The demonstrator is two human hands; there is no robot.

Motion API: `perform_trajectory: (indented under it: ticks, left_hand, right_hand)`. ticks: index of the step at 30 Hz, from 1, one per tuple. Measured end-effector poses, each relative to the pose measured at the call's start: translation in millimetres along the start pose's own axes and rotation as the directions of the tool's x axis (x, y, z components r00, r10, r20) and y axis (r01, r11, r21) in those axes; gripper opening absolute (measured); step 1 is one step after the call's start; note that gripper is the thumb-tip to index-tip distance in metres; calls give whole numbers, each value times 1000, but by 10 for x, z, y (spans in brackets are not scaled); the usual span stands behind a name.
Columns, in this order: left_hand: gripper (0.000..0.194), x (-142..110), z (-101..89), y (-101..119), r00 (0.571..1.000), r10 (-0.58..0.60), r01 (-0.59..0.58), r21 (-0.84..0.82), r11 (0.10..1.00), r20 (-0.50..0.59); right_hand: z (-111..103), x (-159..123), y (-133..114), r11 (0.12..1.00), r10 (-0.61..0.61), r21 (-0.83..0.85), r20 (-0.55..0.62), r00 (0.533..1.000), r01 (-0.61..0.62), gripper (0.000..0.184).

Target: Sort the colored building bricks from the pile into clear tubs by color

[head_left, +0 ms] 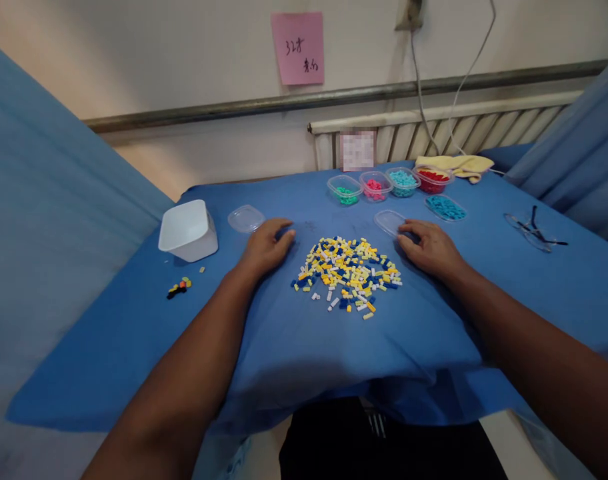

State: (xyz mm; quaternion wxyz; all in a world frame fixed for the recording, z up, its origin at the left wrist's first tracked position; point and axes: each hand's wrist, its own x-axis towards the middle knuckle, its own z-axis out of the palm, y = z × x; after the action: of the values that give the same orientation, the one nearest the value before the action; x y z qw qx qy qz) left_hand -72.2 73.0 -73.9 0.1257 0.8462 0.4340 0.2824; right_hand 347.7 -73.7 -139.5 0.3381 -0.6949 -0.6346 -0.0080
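While two hands [267, 248] [429, 247] rest apart, each grip released, one brick pile [347, 268] between, one white box [199, 249]

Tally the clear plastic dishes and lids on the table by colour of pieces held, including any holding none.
Green pieces: 1
Pink pieces: 1
Light blue pieces: 1
Red pieces: 1
Darker blue pieces: 1
No pieces: 2, left one near left hand, right one by right hand
Total: 7

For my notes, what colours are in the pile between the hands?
The pile mixes yellow, pale yellow, white and dark blue; see the head view.
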Motion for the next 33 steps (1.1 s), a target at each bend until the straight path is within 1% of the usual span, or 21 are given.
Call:
perform_trajectory:
  ticks: [1,2,3,4,5,7,10,12,15,17,19,21,23,25,27,30,32,33]
  left_hand:
    - [62,-38,42,153,997,39,-33,-96,995,68]
    - [67,-81,80,309,982,99,-71,-170,983,160]
    - [73,-124,112,458,953,177,-126,-208,970,246]
    - [80,-167,138,590,908,250,-182,-221,958,336]
    - [85,-204,158,700,864,284,-210,-215,954,417]
    - [94,-258,186,841,801,316,-261,-177,949,509]
    - [102,-282,200,922,754,314,-329,-82,941,576]
    - [102,-285,186,974,734,292,-350,-26,936,613]
    - [100,-331,139,1128,702,277,-353,-18,936,657]
    - [103,-402,124,1260,663,313,-377,-59,924,680]
    - [108,-489,149,1368,624,375,-436,-94,895,686]
    - [108,-557,213,1426,604,439,-512,-99,853,665]
    - [101,-575,294,1424,612,482,-574,-66,816,627]
    - [91,-534,359,1376,648,479,-596,3,803,592]
    - [85,-453,387,1306,705,439,-579,96,809,557]
    - [84,-332,374,1211,787,368,-521,214,826,495]
    - [82,-280,361,1176,817,328,-481,247,841,475]
    - [82,-262,362,1166,822,305,-461,248,852,480]
  right_hand:
    - [-1,1,-8,1000,8,5,8,1000,-8,41]
    - [-3,4,-14,1000,16,6,16,1000,-16,41]
    - [-4,8,-19,1000,24,4,22,999,-24,41]
    - [-4,13,-23,1000,31,3,25,999,-31,41]
    - [-4,18,-27,999,33,6,25,999,-33,40]
    - [-1,27,-34,1000,24,18,19,1000,-25,38]
    - [6,37,-48,1000,-4,28,15,1000,4,36]
    - [11,40,-61,1000,-21,22,24,1000,20,37]
    - [17,42,-84,1000,-29,10,22,999,28,39]
    - [19,43,-99,1000,-12,-1,4,1000,12,41]
    - [20,47,-111,1000,5,-3,-11,1000,-6,42]
    - [22,52,-120,1000,20,6,-20,1000,-20,42]
    - [25,54,-128,999,25,22,-31,999,-24,43]
    - [31,53,-135,999,28,36,-48,998,-26,44]
    - [37,51,-142,999,27,46,-53,998,-25,44]
    - [42,49,-156,999,33,32,-20,999,-32,46]
    - [42,51,-166,999,35,7,20,999,-35,48]
    - [42,53,-171,999,36,-5,38,999,-36,49]
